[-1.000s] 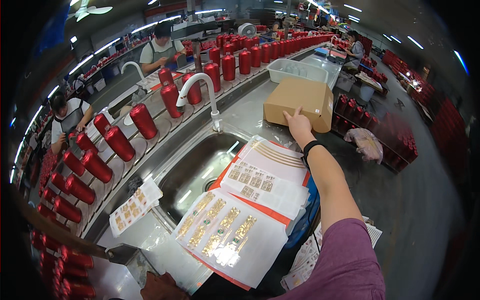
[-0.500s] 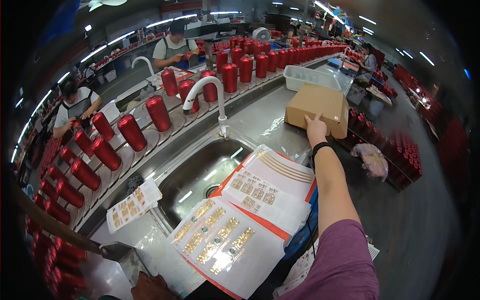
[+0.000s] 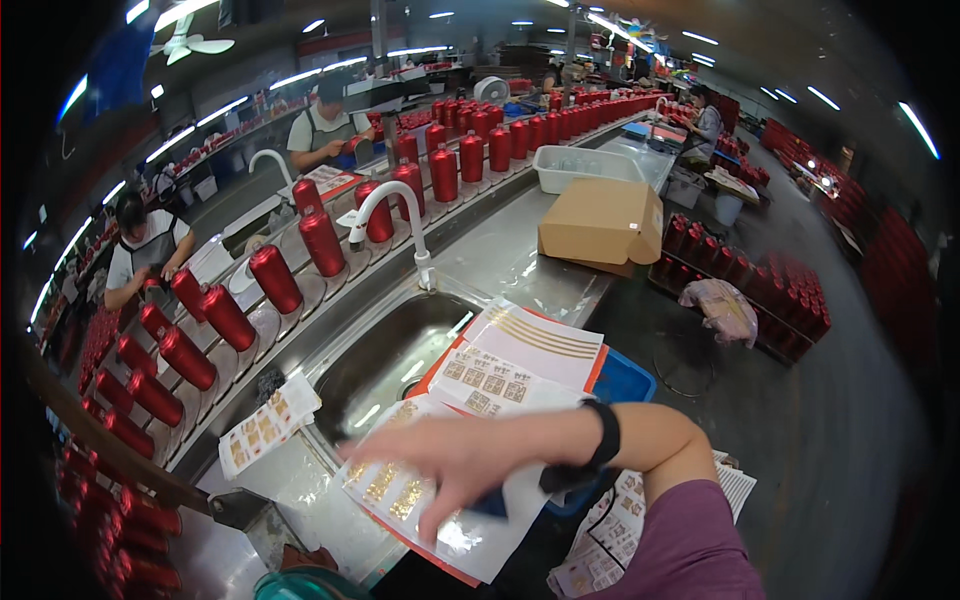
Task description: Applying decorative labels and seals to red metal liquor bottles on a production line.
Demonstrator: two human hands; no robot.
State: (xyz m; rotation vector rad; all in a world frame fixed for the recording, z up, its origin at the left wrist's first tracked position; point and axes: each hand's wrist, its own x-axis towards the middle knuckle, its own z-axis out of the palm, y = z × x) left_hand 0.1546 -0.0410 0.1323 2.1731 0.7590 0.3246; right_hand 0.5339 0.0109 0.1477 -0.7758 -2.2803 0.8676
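My right hand [image 3: 440, 455], blurred by motion, passes over white sheets of gold decals [image 3: 408, 498] beside the sink. Its thumb and fingers are apart, and nothing shows between them. A black band circles the wrist, and the forearm comes in from the lower right. Under the hand, a decal sheet lies on a red folder [image 3: 603, 368] that overlaps the sink's edge. Farther up lie sheets with small gold emblems [image 3: 490, 378] and gold stripes [image 3: 545, 333]. My left hand is out of view. At the bottom edge is a teal rounded thing [image 3: 312, 585] I cannot identify.
A steel sink [image 3: 375, 365] with a white tap [image 3: 424, 250] lies ahead. Red bottles [image 3: 275, 280] line the conveyor behind it. A cardboard box [image 3: 598, 222] and a white bin [image 3: 585, 165] stand at right. A blue tray [image 3: 630, 380] sits beside the folder. Co-workers sit across.
My right hand has left the cardboard box and swung back left and toward me, over the decal sheets. The box stays on the counter. The view has shifted slightly.
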